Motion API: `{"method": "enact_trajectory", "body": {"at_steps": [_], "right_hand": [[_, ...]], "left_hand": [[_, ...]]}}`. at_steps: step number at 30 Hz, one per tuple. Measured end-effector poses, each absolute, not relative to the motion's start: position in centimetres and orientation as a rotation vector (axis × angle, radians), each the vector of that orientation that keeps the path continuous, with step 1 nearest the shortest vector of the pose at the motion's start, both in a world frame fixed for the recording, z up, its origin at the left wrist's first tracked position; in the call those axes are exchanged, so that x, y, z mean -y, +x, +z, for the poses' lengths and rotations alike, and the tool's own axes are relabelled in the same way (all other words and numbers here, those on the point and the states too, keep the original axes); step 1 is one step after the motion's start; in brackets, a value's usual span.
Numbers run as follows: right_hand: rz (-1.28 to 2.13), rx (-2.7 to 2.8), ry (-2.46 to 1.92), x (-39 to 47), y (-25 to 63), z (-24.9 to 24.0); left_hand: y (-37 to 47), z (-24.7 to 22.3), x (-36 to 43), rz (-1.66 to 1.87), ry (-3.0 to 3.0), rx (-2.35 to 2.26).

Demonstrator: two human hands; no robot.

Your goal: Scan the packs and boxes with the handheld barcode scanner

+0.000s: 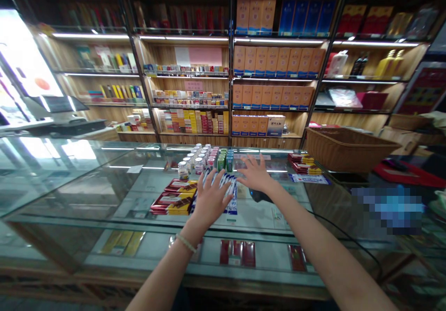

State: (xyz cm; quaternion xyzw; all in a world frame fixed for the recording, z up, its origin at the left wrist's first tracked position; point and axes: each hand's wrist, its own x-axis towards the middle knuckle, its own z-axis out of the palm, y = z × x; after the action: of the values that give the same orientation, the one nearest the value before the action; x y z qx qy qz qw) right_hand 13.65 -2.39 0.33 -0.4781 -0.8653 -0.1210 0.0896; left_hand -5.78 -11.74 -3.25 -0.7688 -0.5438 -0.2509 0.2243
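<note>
My left hand (212, 195), a beaded bracelet on its wrist, has its fingers spread over a row of blue-and-white packets (232, 204) on the glass counter. Whether it touches them I cannot tell. Left of it lie stacked red-and-yellow chocolate bars (174, 199). My right hand (256, 174) is stretched out with fingers apart, farther forward and to the right, and holds nothing. A dark corded device (259, 196) sits partly hidden under my right wrist. Behind the packets stand rows of small white-capped bottles (198, 158) and green and blue tube-shaped packs (225, 160).
More chocolate bars (303, 164) and a blue-and-white packet (309, 178) lie to the right, near a wicker basket (348, 146). A black cable (344, 232) trails over the glass counter (139, 225). Boxed goods fill the shelves (230, 81) behind.
</note>
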Motion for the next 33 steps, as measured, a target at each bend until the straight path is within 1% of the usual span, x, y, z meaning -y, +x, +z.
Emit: {"method": "enact_trajectory", "body": {"at_steps": [8, 14, 33], "right_hand": [[-0.229, 2.736, -1.499, 0.1, 12.4, -0.1], [-0.159, 2.791, -1.538, -0.1, 11.9, -0.3], [-0.146, 2.807, -1.57, 0.4, 12.4, -0.2]], "left_hand": [[-5.4, -4.8, 12.9, -0.698, -2.193, 1.48], [-5.2, -5.3, 13.2, -0.676, -2.206, 1.46], [-5.0, -5.2, 14.2, -0.649, -2.295, 1.417]]}}
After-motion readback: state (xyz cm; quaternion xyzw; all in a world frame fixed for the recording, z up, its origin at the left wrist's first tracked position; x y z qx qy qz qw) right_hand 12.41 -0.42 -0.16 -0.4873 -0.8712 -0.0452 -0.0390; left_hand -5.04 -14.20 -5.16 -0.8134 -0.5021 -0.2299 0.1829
